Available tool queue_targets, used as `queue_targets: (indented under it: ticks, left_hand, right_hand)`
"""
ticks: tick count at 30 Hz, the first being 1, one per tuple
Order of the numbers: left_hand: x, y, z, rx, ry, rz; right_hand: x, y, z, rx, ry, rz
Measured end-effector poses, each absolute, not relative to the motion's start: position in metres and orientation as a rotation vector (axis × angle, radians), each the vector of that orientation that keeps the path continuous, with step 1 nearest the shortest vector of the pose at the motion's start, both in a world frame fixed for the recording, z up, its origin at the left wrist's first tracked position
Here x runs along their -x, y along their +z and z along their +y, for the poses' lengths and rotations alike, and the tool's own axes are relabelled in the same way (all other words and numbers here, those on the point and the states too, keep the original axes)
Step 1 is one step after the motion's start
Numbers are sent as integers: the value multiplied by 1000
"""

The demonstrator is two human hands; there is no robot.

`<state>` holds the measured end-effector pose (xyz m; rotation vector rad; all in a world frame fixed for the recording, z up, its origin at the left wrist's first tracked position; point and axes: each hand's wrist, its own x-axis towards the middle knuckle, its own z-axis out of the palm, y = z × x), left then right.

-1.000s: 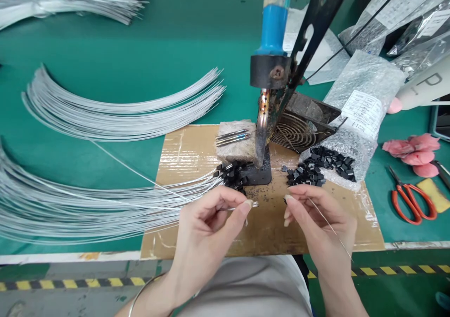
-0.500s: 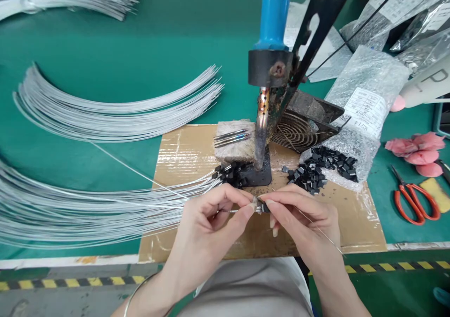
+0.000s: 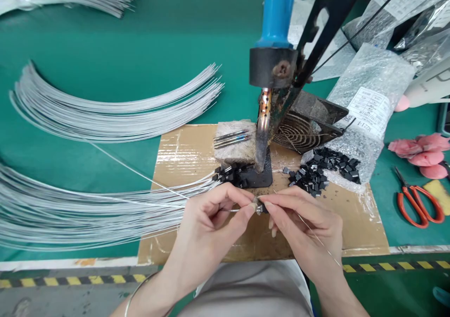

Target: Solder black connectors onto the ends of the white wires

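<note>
My left hand (image 3: 211, 232) pinches a thin white wire near a small black connector (image 3: 261, 207), just below the metal nozzle of a hot tool. Thumb and forefinger of my right hand (image 3: 305, 232) close on the connector's right side, and a thin needle-like wire (image 3: 318, 238) lies across that hand. The fingertips of both hands nearly touch. Left of them runs a bundle of white wires (image 3: 105, 209), their ends fitted with black connectors (image 3: 228, 174). Loose black connectors (image 3: 311, 176) are heaped behind my right hand.
The blue-handled hot tool (image 3: 277, 17) hangs over a cardboard sheet (image 3: 183, 143). Behind are a small fan (image 3: 298, 129), a block with metal pins (image 3: 232, 153) and a bubble-wrap bag (image 3: 372, 82). Red scissors (image 3: 418, 204) lie right. Another wire bundle (image 3: 116, 115) lies at left.
Both hands keep nearly the same pose around the connector. The right hand and the thin wire across it appear slightly shifted, and the view has moved a little.
</note>
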<state>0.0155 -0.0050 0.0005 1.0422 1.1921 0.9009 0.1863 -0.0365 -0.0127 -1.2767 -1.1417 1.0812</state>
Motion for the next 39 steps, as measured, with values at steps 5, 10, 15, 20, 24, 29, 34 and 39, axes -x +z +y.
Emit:
queue_targets:
  ticks: [5, 10, 15, 20, 24, 29, 34, 39]
  left_hand:
    - [-16, 1, -5, -1054, 894, 1212]
    - [-17, 0, -3, -1065, 899, 1189]
    - [-19, 0, 1, -1105, 930, 1236]
    - [-22, 3, 8, -1180, 914, 1322]
    - [-25, 5, 15, -1224, 905, 1354]
    - [-27, 8, 21, -1220, 913, 1381]
    - [-27, 9, 23, -1233, 902, 1398]
    - [-29, 10, 25, -1244, 935, 1383]
  right_hand:
    - [-185, -13, -36, 1308, 1043, -1159]
    - [-184, -15, -38, 1330, 985, -1191]
    - [-188, -16, -45, 1376, 942, -1259]
    - [-189, -21, -47, 1410, 980, -1222]
    - [-189, -21, -43, 1433, 870, -1252]
    - [-194, -18, -38, 1464, 822, -1372]
    - [-191, -20, -35, 1349, 904, -1269]
    - [-187, -18, -34, 1330, 942, -1231]
